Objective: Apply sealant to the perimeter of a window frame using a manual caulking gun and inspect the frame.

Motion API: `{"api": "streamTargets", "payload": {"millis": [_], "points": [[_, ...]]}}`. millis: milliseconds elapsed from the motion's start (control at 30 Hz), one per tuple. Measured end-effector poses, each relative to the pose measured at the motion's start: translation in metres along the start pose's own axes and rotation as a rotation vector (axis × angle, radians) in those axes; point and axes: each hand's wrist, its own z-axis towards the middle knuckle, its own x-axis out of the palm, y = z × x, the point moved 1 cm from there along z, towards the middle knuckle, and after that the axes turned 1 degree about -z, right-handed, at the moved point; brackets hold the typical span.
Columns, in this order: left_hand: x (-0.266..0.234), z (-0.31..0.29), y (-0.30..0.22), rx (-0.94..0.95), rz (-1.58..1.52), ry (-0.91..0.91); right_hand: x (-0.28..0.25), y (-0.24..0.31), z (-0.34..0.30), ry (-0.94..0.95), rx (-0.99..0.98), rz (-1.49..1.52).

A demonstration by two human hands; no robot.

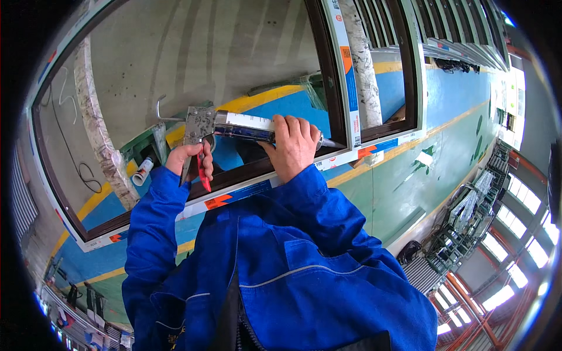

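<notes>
Caulking gun over frame's near bar, nozzle toward inner corner; left fingers curled round red trigger, right fingers wrapping barrel. Advise: squeeze evenly, nozzle steady.

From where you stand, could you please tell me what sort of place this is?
Most likely an industrial workshop or factory hall: a large dark frame lies close in front, a caulking gun is held over it, and the painted floor is blue and green with yellow lines.
</notes>
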Motion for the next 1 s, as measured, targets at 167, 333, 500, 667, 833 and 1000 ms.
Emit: {"api": "streamTargets", "payload": {"millis": [167, 333, 500, 667, 833, 1000], "points": [[0.006, -0.001, -0.002, -0.015, 0.017, -0.043, 0.001, 0.000, -0.001, 0.004, 0.001, -0.012], [-0.003, 0.006, -0.001, -0.037, 0.039, -0.027, 0.003, 0.001, 0.002, 0.046, 0.001, -0.046], [-0.007, 0.007, 0.003, -0.040, 0.024, -0.049, 0.006, 0.000, 0.001, 0.063, -0.003, -0.050], [-0.009, 0.009, 0.002, -0.059, -0.010, -0.071, 0.008, 0.001, 0.002, 0.089, 0.003, -0.046], [-0.005, 0.011, 0.000, -0.069, -0.013, -0.042, 0.010, 0.000, 0.002, 0.090, -0.001, -0.039], [-0.008, 0.010, 0.003, -0.077, -0.026, -0.045, 0.013, 0.001, 0.003, 0.121, -0.008, -0.044]]}}
